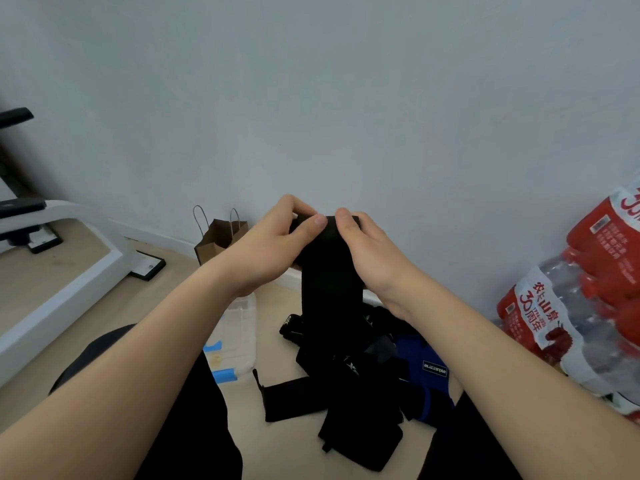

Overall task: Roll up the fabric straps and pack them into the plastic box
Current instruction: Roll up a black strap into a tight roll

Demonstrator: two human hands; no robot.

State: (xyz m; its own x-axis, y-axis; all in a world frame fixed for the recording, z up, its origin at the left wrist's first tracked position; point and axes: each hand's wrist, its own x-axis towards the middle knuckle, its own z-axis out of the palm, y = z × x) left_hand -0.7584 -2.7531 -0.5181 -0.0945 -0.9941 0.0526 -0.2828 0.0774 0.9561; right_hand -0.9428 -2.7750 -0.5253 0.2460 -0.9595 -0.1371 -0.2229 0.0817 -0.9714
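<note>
I hold one black strap [329, 289] up in front of me by its top end. My left hand [273, 244] and right hand [374, 258] both pinch that end, thumbs side by side on the near face and fingers curled behind it, so neither hand is free. The strap hangs straight down from the grip, long axis upright, and its tail drops toward the pile of straps [356, 375] lying loose on the floor [294, 445] between my knees. That is where I judge the roll has to start: at the top end, turning it over on itself while the length feeds up from below.

The plastic box [239, 327] sits on the floor below my left hand, nearer that hand than the right, with blue clips [225, 375] on its near side. My left forearm covers much of it; in the clear part that shows I see no strap. A paper bag [218, 237] stands against the wall behind it.
</note>
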